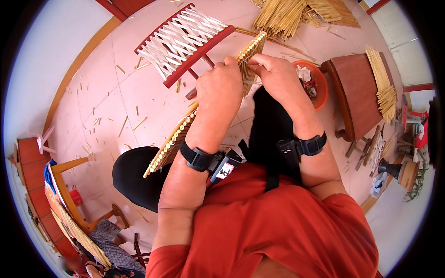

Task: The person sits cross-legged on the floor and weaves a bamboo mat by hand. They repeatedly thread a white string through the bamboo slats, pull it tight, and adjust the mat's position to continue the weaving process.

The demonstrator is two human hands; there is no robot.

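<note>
A mat of bundled straw stalks [172,139] stands on edge across my lap, running from lower left to upper right. Its round cut stalk ends line the top edge. My left hand [220,82] is closed at the mat's upper part, knuckles up; its fingertips and whatever they grip are hidden. Just to the right, my right hand [274,74] pinches a thin pale thread [252,82], with thumb and forefinger together beside the mat. Strands of this thread cross the narrow gap between my hands. My left forearm covers the mat's middle.
Beyond my hands lies a red-framed folding stool [185,41] with white webbing. An orange basin [320,92] with scraps stands at right, near a brown wooden stool [354,92] bearing a straw bundle [384,88]. More straw [280,18] lies at the back. Cut bits litter the floor.
</note>
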